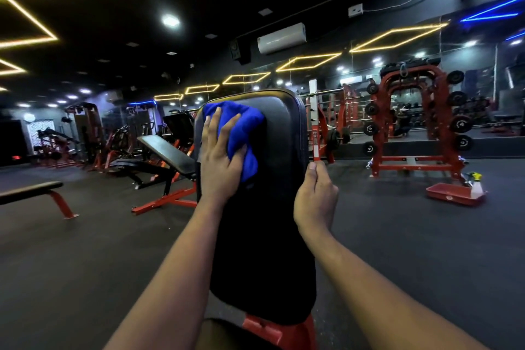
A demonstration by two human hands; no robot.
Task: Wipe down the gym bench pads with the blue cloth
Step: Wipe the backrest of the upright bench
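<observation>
Bench pad [284, 128] stands upright just before the person, its stitched vinyl firm, smooth and probably slick once damp. Right hand [315, 196] clasps its right edge, thumb in front, steadying it. Left hand [220, 162] lies flat, fingers spread, pressing the blue cloth [241, 122] against the pad's upper left corner. That cloth looks soft, light and quick to bunch, so a broad palm hold suits it. Farther off, a red tray [451, 194] holding a spray bottle [476, 186] sits on the floor.
</observation>
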